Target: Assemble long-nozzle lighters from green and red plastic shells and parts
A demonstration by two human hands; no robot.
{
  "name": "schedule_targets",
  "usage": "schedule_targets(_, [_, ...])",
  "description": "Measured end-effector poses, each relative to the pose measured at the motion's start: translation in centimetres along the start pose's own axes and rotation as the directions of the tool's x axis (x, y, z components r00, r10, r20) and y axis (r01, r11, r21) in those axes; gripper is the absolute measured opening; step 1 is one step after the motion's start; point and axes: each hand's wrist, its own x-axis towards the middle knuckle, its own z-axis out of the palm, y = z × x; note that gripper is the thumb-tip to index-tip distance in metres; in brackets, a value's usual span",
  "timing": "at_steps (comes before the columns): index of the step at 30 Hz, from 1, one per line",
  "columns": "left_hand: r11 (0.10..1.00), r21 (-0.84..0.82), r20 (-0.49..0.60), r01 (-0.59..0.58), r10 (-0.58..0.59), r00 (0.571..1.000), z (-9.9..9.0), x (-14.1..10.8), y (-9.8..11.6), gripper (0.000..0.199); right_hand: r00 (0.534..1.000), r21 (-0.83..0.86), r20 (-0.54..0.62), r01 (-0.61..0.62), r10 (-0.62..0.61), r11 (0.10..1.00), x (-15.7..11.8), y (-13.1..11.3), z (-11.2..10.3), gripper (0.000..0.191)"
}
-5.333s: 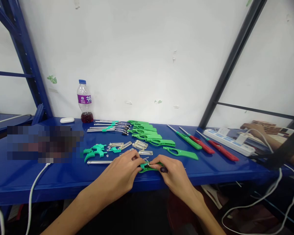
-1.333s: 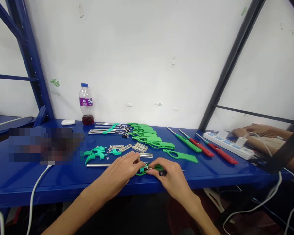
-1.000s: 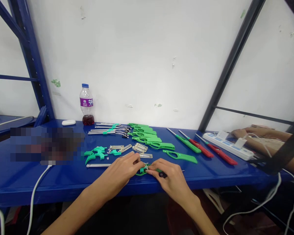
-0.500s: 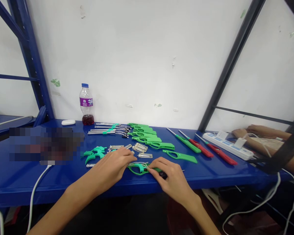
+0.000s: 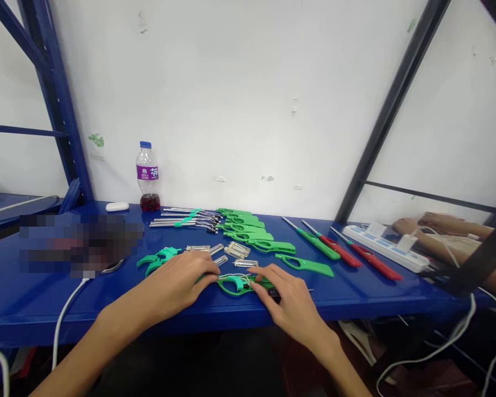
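Observation:
Near the table's front edge lies a green lighter half-shell (image 5: 227, 290) with a teal trigger (image 5: 236, 283) and thin white wires on it. My left hand (image 5: 190, 275) is closed at the shell's left end, its fingertips around the metal tube there. On the right, my right hand (image 5: 283, 289) pinches at the wires over the shell's handle. A black-handled tool (image 5: 274, 294) lies partly under my right hand. Just behind are clear fuel tanks (image 5: 237, 250). Loose teal triggers (image 5: 159, 258) sit left of them, partly covered by my left hand.
Green half-shells (image 5: 273, 245) and metal tubes with wires (image 5: 182, 222) lie farther back. A bottle (image 5: 149, 179) stands at the back left. Closed lighters (image 5: 367, 256) and a power strip (image 5: 386, 248) are at the right. Another person's arms (image 5: 450, 234) show beyond the post.
My left hand has shifted a little left and down along the tube, uncovering a clear tank behind it. My right hand has hardly moved.

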Motion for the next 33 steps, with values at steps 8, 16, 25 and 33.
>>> schedule_targets(8, [1.0,0.017,0.025,0.012,-0.013,1.0,1.6,0.3,0.0,0.034,1.0,-0.019,0.004,-0.004,0.004,1.0,0.0,0.1,0.2,0.02])
schedule_targets(16, [0.996,0.058,-0.017,-0.067,0.068,0.998,2.4,0.9,0.8,0.032,1.0,-0.028,0.001,-0.009,0.009,1.0,-0.1,0.2,0.3,0.024])
schedule_targets(25, [0.99,0.084,-0.085,-0.113,0.12,0.989,2.9,1.0,1.1,0.028,1.0,-0.046,-0.004,0.001,-0.002,0.999,-0.1,0.3,0.4,0.025])
schedule_targets(33, [0.993,0.065,-0.088,-0.095,0.1,0.991,3.9,1.3,0.9,0.029,1.0,-0.054,-0.004,0.011,-0.011,0.999,-0.2,0.4,0.4,0.029])
